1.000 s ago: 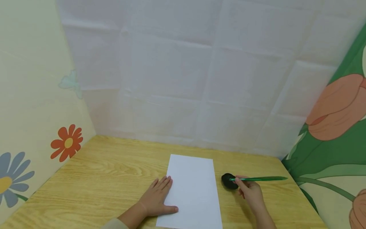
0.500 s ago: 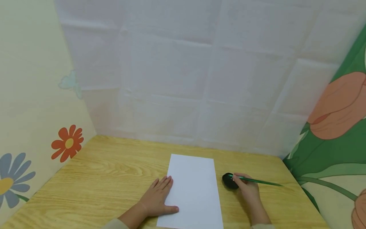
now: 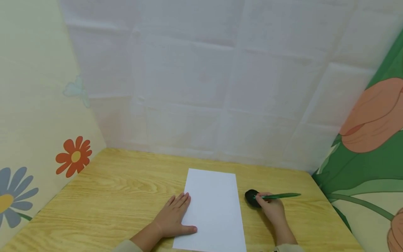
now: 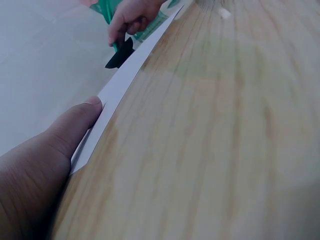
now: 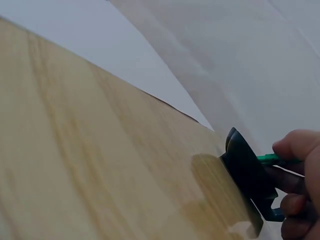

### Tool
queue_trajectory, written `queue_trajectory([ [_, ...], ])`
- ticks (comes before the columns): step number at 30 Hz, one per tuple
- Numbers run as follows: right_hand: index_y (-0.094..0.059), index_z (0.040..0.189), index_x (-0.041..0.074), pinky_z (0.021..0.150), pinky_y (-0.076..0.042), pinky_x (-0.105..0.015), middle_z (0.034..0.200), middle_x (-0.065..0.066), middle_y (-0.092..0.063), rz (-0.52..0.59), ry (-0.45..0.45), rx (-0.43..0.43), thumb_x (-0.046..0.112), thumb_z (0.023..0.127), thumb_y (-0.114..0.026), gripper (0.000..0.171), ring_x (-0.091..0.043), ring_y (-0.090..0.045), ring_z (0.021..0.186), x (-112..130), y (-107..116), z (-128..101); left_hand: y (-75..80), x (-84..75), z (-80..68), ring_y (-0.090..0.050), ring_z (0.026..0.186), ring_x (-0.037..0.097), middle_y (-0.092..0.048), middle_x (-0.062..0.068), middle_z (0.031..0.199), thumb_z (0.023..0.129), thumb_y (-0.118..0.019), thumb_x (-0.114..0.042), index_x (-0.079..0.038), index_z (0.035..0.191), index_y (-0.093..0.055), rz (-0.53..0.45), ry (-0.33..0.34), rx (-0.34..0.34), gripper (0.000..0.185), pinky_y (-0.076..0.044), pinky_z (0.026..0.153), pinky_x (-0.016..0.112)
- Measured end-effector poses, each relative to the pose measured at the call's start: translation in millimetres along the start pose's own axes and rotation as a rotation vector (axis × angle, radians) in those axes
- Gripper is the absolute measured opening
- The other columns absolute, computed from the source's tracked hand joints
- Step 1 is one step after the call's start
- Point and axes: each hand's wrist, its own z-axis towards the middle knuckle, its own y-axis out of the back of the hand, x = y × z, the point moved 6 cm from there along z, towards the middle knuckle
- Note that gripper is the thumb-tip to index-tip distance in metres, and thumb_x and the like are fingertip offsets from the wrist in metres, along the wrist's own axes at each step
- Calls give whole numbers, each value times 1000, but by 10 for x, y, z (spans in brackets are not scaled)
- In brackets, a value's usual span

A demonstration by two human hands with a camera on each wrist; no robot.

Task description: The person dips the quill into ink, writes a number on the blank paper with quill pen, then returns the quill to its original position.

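Note:
A white sheet of paper [image 3: 211, 213] lies lengthwise on the wooden table. My left hand [image 3: 171, 218] rests flat on its left edge, thumb spread over the paper; the thumb [image 4: 75, 122] shows on it in the left wrist view. To the right of the sheet stands a small, shiny black dish [image 3: 252, 198]. Between thumb and fingers, my right hand [image 3: 273, 210] pinches a slim green brush-like stick [image 3: 284, 195] with a tapered tail pointing right. Its front end is at the black dish [image 5: 245, 165]; the tip itself is hidden. Other right-hand fingers are curled close to the dish.
The wood-grain tabletop [image 3: 119, 196] runs back to a creased white cloth [image 3: 189, 87]. Flower-printed panels stand on both sides, the left one with a red flower [image 3: 73, 156], the right one with a large orange tulip [image 3: 371, 115].
The green stick has swung about in my right hand over the dish, its tail dipping toward me, then back up and further left. My left hand and the paper stay put.

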Motion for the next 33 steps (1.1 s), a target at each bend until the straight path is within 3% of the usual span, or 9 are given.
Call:
queue_trajectory([
  [10, -71, 105, 5, 67, -46, -25, 107, -15, -70, -70, 44, 6, 28, 92, -66, 26, -19, -60, 88, 53, 11, -34, 0, -8, -2, -23, 150, 32, -28, 15, 161, 78, -54, -79, 1, 152, -30, 13, 7, 6, 112, -17, 121, 55],
  [15, -70, 107, 3, 70, -47, -24, 105, -13, -72, -11, 16, -41, 32, 93, -65, 32, -18, -62, 88, 74, 42, -42, -2, -6, 1, -23, 150, 32, -28, 15, 161, 78, -54, -79, 1, 152, -30, 8, 8, 9, 111, -17, 121, 55],
  [20, -71, 109, 3, 86, -49, -25, 109, -12, -72, 101, -12, -70, 32, 93, -67, 34, -25, -64, 107, 148, -2, -43, 0, 0, 0, -22, 151, 32, -27, 16, 161, 79, -54, -79, 2, 152, -29, -7, 10, 13, 111, -16, 121, 55],
  [25, -70, 110, 1, 79, -49, -16, 99, -5, -75, 227, -39, -59, 25, 92, -68, 30, -13, -67, 95, 258, -153, -29, -11, 13, -1, -22, 151, 32, -26, 15, 161, 79, -53, -79, 1, 152, -29, -2, 11, 15, 112, -16, 122, 55],
  [27, -71, 108, 2, 75, -48, -13, 94, -2, -75, 228, -30, -64, 23, 92, -68, 27, -8, -65, 90, 310, -214, -20, -16, 19, -1, -22, 151, 32, -26, 15, 161, 78, -53, -80, 1, 152, -29, 0, 13, 14, 112, -16, 122, 55],
  [33, -72, 104, 3, 69, -48, -18, 91, -3, -74, 219, 1, -68, 24, 89, -70, 26, -9, -59, 83, 475, -382, -6, -27, 19, 0, -21, 151, 32, -26, 15, 162, 78, -53, -81, 0, 152, -29, -3, 19, 20, 112, -15, 122, 55],
])
